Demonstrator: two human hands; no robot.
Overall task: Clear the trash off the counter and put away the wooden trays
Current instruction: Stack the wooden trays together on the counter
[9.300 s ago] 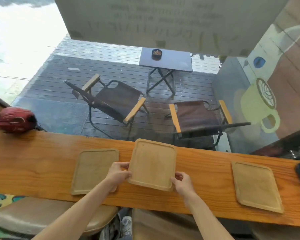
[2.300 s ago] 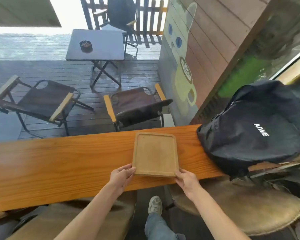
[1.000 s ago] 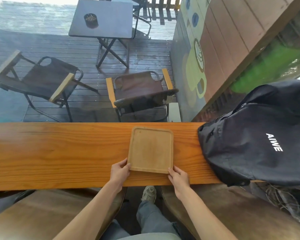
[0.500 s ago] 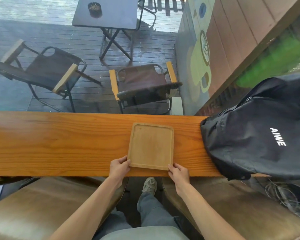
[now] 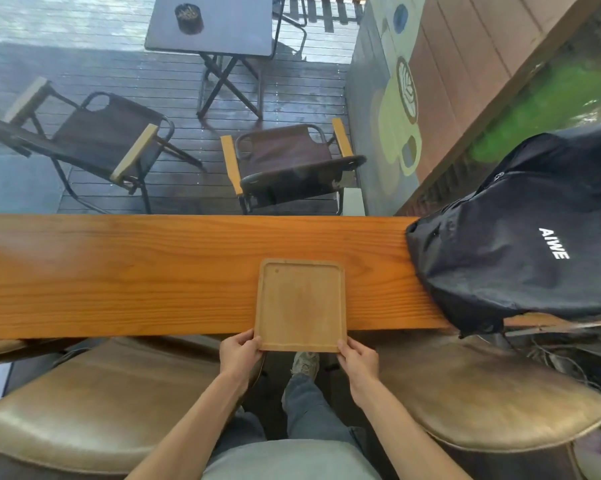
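Head view: wooden tray (image 5: pixel 301 304) is gripped at its near corners by left hand (image 5: pixel 239 354) and right hand (image 5: pixel 358 362), overhanging the counter's (image 5: pixel 119 271) near edge, left of black backpack (image 5: pixel 521 237).

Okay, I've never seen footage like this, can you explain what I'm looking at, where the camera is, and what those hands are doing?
There is no machine here. A person wears one wide-angle camera on the head, looking forward and down, so you see their own arms. The left hand and right hand grip the near corners of a wooden tray. The tray lies on a long wooden counter, its near edge sticking out past the counter's edge. A black backpack sits at the counter's right end. Below are two brown stools. Beyond the counter you see folding chairs and a small dark table on a deck outside.
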